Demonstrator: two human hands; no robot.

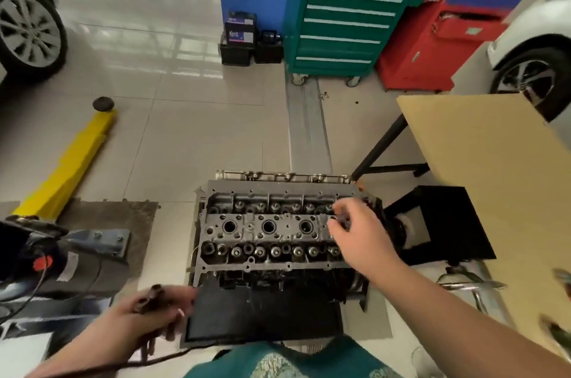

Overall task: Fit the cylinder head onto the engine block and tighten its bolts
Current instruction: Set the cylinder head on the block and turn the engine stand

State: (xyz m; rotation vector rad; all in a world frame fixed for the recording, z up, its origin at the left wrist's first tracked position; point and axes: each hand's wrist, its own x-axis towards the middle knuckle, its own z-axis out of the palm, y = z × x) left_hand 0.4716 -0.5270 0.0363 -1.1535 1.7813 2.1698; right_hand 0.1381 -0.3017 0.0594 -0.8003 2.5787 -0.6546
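At the near left, a bundle of dark bolts (151,295) was held in the curled fingers of the left hand (148,312), kept low and just beside the near left corner of the engine; this was judged to be a supply kept within reach while single bolts were placed by the other hand. The cylinder head (272,229) was seen already seated on the engine block (278,288), which stood on a mat on the floor in the middle of the scene, between a yellow lift arm (71,161) at the far left and a tan desk (482,167) at the right. The head's long axis ran left to right across the view, its open top face turned upward, with three large round bores lined along the middle and rows of valve gear along the far and near edges. Over the right end of the head, the right hand (355,229) was lowered with fingertips pinching a small dark part, blurred, probably a bolt (341,218) being started into a hole there. The upward face was judged to give straight access to the bolt holes. Tightening appeared not yet begun, since no wrench was seen in either hand.
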